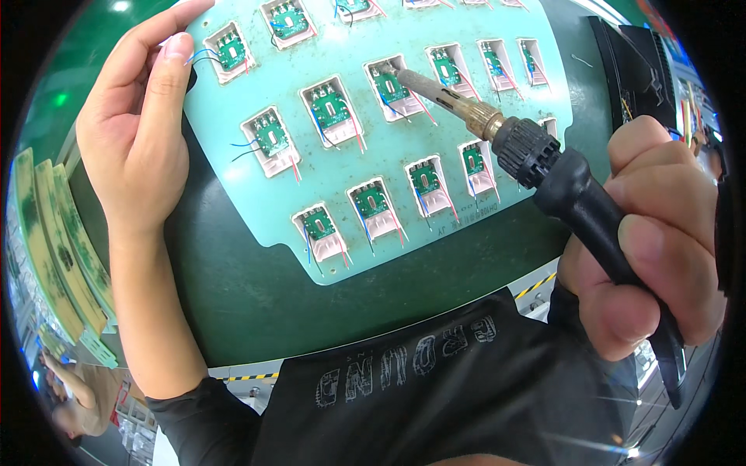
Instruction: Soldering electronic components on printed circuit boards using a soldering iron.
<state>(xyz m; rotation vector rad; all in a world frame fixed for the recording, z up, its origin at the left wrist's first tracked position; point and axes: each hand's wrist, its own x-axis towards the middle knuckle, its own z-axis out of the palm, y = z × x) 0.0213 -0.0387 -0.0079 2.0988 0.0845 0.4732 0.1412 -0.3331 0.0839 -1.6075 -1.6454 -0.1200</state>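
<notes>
A pale turquoise fixture board [221,128] lies tilted on the table, with rows of pockets holding small green circuit boards [330,107] with red, blue and black wires. My left hand [140,132] grips its upper left edge, thumb on top, the other fingers partly hidden. In my right hand [660,241] is a soldering iron [571,182] with a black handle, held from the right. Its tip reaches the upper end of one circuit board [391,87] in the middle row; whether it touches a solder pad is too small to tell.
The dark green tabletop [233,303] extends below the fixture toward me. Curved yellow-green panels [58,241] stand at the left. At the upper right lies a black case-like object [641,70] with a cable. Another person [85,388] is visible at the lower left.
</notes>
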